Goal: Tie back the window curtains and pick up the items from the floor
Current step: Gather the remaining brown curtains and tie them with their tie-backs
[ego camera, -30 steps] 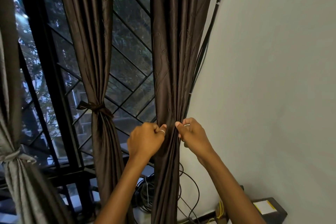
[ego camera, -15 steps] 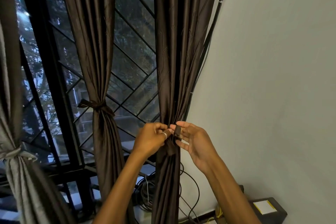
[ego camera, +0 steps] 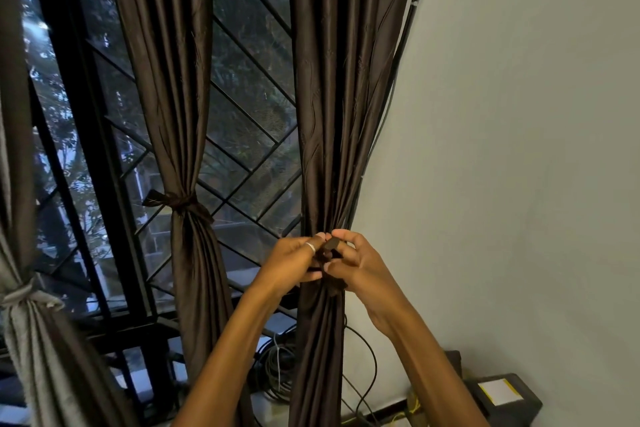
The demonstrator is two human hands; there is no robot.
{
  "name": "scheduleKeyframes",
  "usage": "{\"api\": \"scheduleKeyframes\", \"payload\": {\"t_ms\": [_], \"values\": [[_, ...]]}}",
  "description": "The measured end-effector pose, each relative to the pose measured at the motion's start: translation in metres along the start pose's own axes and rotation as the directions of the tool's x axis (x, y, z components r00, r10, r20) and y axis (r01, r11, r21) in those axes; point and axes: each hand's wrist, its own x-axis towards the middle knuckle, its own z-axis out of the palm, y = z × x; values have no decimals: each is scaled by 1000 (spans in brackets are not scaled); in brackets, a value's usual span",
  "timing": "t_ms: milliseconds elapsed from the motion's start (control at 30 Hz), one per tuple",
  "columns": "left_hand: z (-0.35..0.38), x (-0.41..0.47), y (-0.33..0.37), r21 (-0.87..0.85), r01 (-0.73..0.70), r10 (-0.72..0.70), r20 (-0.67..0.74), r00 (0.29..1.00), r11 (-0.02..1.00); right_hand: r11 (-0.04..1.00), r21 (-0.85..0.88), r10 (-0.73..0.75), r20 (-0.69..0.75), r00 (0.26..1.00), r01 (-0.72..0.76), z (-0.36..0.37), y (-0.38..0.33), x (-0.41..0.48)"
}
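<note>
Right brown curtain [ego camera: 332, 114], at 6 o'clock from centre, looked soft and slippery. Left hand [ego camera: 294, 263] and right hand [ego camera: 360, 267] pinched the tie-back band [ego camera: 330, 246] at the gathered waist.

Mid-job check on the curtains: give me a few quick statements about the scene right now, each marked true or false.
1. Both hands work at the dark brown satin curtain nearest the wall. True: left hand and right hand meet at its gathered waist.
2. The middle brown curtain hangs loose. False: a brown tie band already cinches it.
3. The grey curtain at the far left is tied. True.
4. The left hand wears a silver ring. True.
5. The floor below is bare. False: coiled black cables and a black box with a white label sit there.
</note>
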Motion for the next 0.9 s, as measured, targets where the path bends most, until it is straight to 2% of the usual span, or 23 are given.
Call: {"api": "scheduleKeyframes", "payload": {"t_ms": [133, 200, 333, 433, 467, 600, 633, 733, 833, 900], "values": [[1, 2, 2, 72, -25, 22, 52, 998, 997, 940, -327, -132, -78, 988, 100, 4, 7, 3], [0, 3, 1, 171, -83, 67, 97, 993, 982, 899, -415, -194, -89, 977, 141, 5, 9, 4], [-7, 8, -3, 427, -180, 178, 45, 983, 886, 885, -436, -205, -52, 978, 162, 5, 9, 7], [-8, 5, 1, 538, -211, 232, 29, 972, 816, 872, -448, -264, -88, 961, 198, 4, 10, 8], [-8, 3, 3, 589, -232, 258, 42, 965, 774, 861, -462, -302, -126, 945, 214, 4, 12, 7], [-10, 4, -1, 820, -281, 383, 83, 920, 498, 823, -520, -408, -259, 875, 230, 4, 18, 3], [-11, 5, -4, 827, -295, 406, 89, 910, 479, 813, -536, -417, -266, 869, 227, 4, 20, 3], [-12, 10, -10, 749, -422, 470, 168, 867, 510, 747, -631, -450, -248, 858, 209, 4, 27, 0], [-11, 13, -10, 682, -533, 516, 259, 817, 501, 656, -723, -475, -173, 863, 216, 8, 35, -6], [-10, 13, -8, 658, -544, 503, 279, 818, 521, 603, -763, -473, -110, 874, 230, 13, 40, -11]]}}
